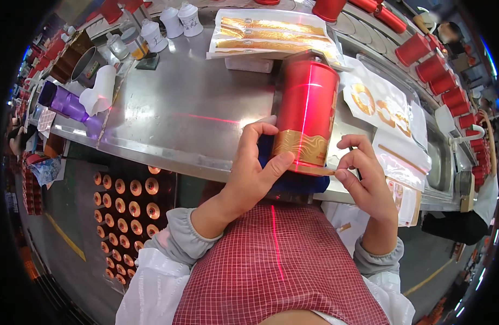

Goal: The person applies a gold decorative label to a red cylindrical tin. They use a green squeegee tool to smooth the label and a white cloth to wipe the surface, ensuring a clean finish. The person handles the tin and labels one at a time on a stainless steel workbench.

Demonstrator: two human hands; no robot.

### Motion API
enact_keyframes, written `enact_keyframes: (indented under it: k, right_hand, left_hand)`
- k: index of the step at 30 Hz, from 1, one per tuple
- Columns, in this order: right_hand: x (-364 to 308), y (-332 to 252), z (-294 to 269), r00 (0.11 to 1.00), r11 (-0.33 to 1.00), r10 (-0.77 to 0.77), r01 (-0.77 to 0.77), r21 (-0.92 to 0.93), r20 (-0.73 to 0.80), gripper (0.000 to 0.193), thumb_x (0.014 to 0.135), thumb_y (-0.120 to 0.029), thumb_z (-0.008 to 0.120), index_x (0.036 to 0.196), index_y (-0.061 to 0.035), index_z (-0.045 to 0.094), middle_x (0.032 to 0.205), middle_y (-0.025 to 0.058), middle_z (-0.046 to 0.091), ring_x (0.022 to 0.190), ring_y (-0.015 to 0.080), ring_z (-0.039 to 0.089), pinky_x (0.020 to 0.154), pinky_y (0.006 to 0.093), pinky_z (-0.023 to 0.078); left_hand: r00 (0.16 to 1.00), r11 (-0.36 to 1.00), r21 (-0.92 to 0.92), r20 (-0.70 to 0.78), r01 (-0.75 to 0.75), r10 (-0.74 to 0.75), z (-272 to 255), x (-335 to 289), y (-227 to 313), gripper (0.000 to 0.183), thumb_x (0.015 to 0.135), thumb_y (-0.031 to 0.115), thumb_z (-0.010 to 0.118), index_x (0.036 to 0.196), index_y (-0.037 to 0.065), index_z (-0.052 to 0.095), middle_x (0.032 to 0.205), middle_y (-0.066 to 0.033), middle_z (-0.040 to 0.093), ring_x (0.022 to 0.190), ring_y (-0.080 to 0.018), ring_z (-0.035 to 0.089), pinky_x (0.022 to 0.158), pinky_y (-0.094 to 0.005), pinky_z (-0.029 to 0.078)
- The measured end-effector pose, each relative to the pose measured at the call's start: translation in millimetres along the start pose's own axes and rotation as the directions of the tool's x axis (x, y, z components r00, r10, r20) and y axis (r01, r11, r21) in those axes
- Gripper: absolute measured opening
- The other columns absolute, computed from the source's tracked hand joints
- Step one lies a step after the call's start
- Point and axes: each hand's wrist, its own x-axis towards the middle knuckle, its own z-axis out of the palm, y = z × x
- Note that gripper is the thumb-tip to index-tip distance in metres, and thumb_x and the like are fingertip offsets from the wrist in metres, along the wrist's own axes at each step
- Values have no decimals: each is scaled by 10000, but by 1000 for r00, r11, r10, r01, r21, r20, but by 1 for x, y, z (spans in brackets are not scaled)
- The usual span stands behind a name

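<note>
A red cylindrical canister (309, 103) lies in front of me, its near end toward my apron. A gold wavy-patterned strip (301, 147) wraps around its near end. My left hand (255, 162) is closed against the canister's left side, thumb pressing on the strip. At the lower right, my right hand (363, 173) pinches a narrow gold strip end (328, 171) beside the canister's rim. Red laser lines cross the canister's surface. Dark blue cloth (293, 184) shows beneath it; the support under the canister is mostly hidden.
A sheet of gold strips (271, 32) lies behind the canister, and a sheet with round gold labels (377, 105) at right. White bottles (152, 35) and a purple bottle (68, 103) stand left. Below the metal bench (168, 108) is a rack of several copper-coloured round pieces (119, 206).
</note>
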Motion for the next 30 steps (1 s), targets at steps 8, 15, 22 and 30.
enact_keyframes:
  k: [8, 15, 22, 30]
  right_hand:
    - [-2, 4, 1, 999, 999, 32, -33, 35, 18, 99, 851, -62, 649, 877, -35, 558, 1152, 134, 493, 1027, 246, 513, 891, 328, 423]
    - [-3, 9, 1, 1000, 1000, -7, 7, 28, 24, 93, 869, -70, 641, 881, -26, 560, 1152, 122, 495, 981, 202, 512, 808, 284, 446]
    - [-2, 9, -2, 999, 997, 11, -15, 75, 53, 107, 917, -129, 601, 923, -27, 570, 1133, 108, 494, 981, 182, 501, 812, 284, 440]
    - [-1, 25, 0, 989, 948, 10, -55, 314, 145, 246, 971, -258, 555, 936, -23, 616, 1131, 108, 471, 1042, 196, 491, 908, 290, 405]
  left_hand:
    - [999, 963, -264, 15, 50, -47, -4, -1, -8, 570, 890, 324, 685, 1258, -5, 400, 1255, -140, 468, 1173, -206, 447, 1026, -334, 353]
    - [999, 999, -27, -15, -31, 30, 0, 2, -10, 600, 883, 319, 696, 1273, -13, 384, 1254, -147, 462, 1179, -222, 446, 1025, -347, 358]
    - [998, 999, -2, -26, -52, 52, 3, 2, -8, 613, 880, 295, 703, 1288, -15, 367, 1250, -144, 464, 1184, -219, 442, 1037, -356, 348]
    - [998, 995, -88, -24, -53, 51, 6, 2, -9, 592, 898, 252, 677, 1316, -5, 346, 1273, -133, 448, 1210, -209, 421, 1066, -346, 309]
